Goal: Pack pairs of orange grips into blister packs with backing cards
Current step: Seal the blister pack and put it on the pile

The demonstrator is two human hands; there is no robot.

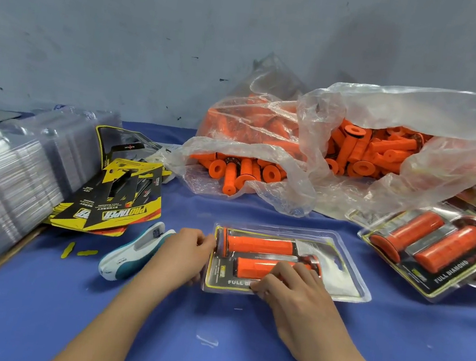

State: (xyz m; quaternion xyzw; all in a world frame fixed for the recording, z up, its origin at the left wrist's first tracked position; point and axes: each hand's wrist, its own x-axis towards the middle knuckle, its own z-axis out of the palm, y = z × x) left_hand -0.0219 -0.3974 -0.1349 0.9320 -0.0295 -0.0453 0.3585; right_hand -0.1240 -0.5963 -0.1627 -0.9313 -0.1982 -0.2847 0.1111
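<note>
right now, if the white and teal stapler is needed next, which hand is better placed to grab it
Left. The left hand grips the left edge of the clear blister pack, right beside the white and teal stapler. The right hand presses the pack's near side, farther from it.

Glossy clear plastic blister pack (347, 280), matt orange grips (259, 244)
</note>
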